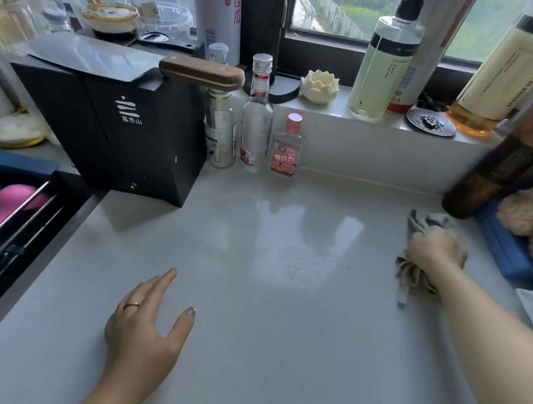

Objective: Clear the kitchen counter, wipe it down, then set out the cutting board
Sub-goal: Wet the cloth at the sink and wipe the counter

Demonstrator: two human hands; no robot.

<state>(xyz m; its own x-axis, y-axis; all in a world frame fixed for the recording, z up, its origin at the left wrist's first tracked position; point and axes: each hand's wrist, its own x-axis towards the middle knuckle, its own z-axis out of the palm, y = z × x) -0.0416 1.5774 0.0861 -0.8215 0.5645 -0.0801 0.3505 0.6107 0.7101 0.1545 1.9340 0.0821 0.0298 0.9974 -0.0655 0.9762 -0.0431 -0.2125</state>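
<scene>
The worktop (281,301) looks smooth and shiny, the rag (414,274) is soft crumpled cloth, the knife (109,58) has a shiny metal blade and a smooth wooden handle, and the bottles (256,119) are clear glass.

A single wide-angle view is taken from head height — aimed forward and down, close over the desk (281,301) — with a windowsill (348,112) seen along the far edge.
</scene>
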